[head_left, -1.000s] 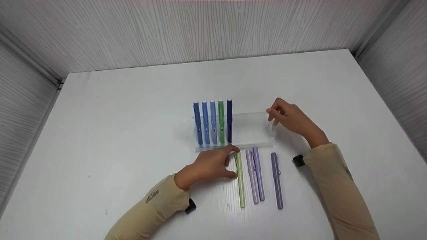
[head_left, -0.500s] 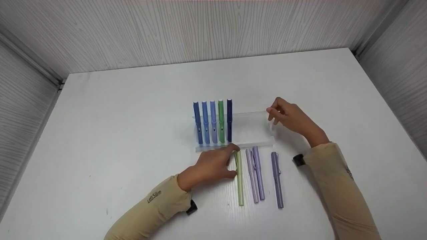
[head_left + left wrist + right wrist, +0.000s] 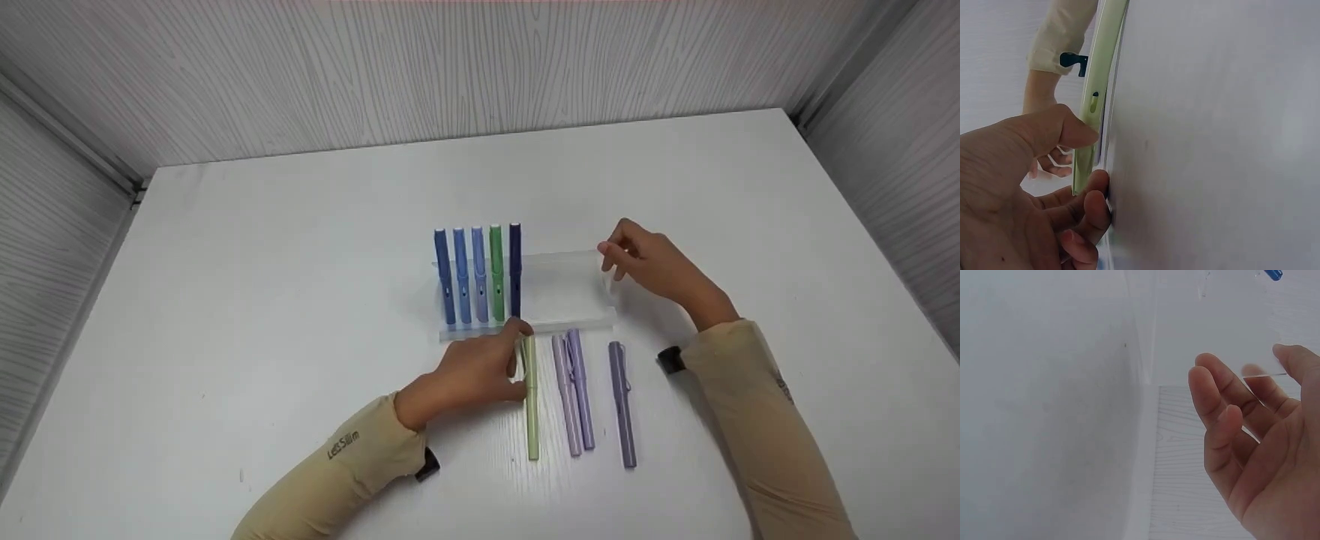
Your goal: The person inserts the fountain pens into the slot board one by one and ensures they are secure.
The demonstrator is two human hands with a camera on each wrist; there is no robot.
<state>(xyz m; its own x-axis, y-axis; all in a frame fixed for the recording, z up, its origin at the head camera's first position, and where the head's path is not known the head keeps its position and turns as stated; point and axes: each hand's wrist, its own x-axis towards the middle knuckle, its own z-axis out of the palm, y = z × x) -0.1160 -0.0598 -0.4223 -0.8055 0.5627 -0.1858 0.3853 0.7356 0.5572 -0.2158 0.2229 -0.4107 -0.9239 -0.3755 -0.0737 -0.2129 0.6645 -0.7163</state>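
Observation:
Between the thumb and fingers of my left hand [image 3: 469, 369] is a light green pen [image 3: 532, 420], lying in front of a clear pen stand [image 3: 562, 289]. In the left wrist view the thumb presses the pen's cap end, and the curled fingers lie under it. My right hand [image 3: 654, 264] pinches the stand's upper right corner; the right wrist view has the thumb and index finger at the edge of the clear panel [image 3: 1213, 332], its other fingers loosely bent. Several pens lean upright in the stand's left half, among them a green pen [image 3: 498, 281] and a navy pen [image 3: 515, 259].
Right of the light green pen, a pinkish lilac pen [image 3: 568, 409] and a lilac pen [image 3: 581, 397] lie side by side, touching. Farther right lies a darker purple pen [image 3: 623, 412]. All rest on a white table [image 3: 285, 262] with wood-grain panels [image 3: 450, 67] behind.
My left hand has drawn the light green pen slightly left and toward the stand, away from the lilac pens. The right hand stays at the stand's corner.

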